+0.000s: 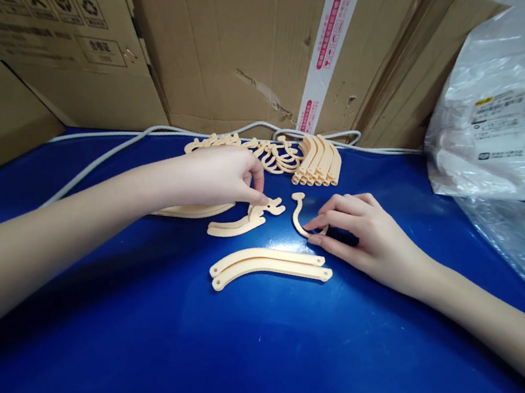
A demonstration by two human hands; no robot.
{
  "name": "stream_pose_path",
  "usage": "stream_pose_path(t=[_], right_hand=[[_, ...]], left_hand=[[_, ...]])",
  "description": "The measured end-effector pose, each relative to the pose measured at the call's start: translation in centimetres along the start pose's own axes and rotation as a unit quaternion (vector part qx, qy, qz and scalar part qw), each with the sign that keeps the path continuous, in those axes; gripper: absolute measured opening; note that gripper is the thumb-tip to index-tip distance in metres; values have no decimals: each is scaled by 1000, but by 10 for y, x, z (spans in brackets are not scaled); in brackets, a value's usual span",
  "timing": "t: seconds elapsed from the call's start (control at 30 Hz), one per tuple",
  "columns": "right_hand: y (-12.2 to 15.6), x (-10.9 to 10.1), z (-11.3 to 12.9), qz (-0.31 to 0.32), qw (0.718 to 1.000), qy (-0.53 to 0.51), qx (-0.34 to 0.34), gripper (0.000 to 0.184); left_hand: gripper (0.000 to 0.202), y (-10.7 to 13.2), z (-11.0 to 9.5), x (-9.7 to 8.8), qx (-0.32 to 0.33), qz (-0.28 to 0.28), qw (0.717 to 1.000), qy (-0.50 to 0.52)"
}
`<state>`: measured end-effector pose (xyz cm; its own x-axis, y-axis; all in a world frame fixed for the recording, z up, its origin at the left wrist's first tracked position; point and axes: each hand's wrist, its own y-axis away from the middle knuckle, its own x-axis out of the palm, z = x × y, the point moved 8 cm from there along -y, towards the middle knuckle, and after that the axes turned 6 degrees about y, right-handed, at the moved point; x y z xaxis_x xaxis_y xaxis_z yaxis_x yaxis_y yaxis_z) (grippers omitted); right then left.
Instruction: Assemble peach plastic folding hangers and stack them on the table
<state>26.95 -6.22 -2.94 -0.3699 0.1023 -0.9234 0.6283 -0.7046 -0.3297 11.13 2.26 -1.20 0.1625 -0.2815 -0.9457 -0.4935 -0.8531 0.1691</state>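
My left hand pinches a small beige forked piece between thumb and index finger, low over the table. A short curved beige piece lies just below that hand, and a longer curved strip is partly hidden under the wrist. Across from it, my right hand has its thumb and fingers closed on a thin beige hook whose flat end points away from me. Two long bent beige bars with holes at their ends lie side by side nearer to me.
Behind the hands, several stacked curved bars stand beside a pile of beige hooks. A white cable runs along the back and left of the blue table. Cardboard boxes and a plastic-wrapped package border it.
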Motion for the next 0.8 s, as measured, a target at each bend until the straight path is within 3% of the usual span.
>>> stream_pose_path(t=[0.23,0.43,0.8], right_hand=[[0,0,0,-1,1000,-1,-2,14],[-1,1,0,-4,1000,0,-2,14],[0,2,0,-2,1000,12,-4,16]], left_hand=[[47,14,-5,-1,-20,8,996,-90],[51,15,-15,2,-38,-17,987,-157],[44,9,-8,7,-50,-22,987,-153]])
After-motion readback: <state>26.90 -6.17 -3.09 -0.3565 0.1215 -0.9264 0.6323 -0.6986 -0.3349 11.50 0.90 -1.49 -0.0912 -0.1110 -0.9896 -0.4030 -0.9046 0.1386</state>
